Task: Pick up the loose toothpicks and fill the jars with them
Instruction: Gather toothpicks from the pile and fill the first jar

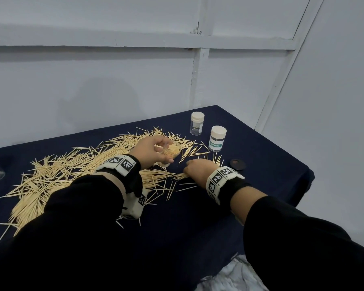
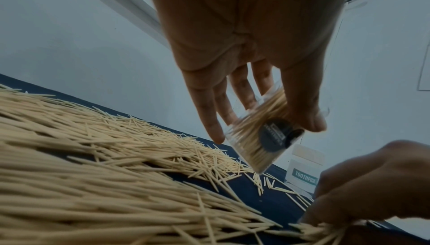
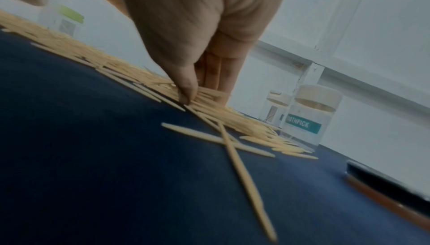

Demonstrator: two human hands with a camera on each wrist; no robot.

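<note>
My left hand [image 1: 153, 151] grips an open clear jar [image 2: 258, 138], tilted & packed w/ toothpicks, above the pile [image 1: 57, 173]. My right hand [image 1: 198, 168] pinches a small bunch [image 3: 204, 100] on the navy cloth [image 1: 261, 164]. 2 capped jars [image 1: 218, 138] stand behind.

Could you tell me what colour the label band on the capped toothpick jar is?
Teal green with white lettering, clearest in the right wrist view.
</note>
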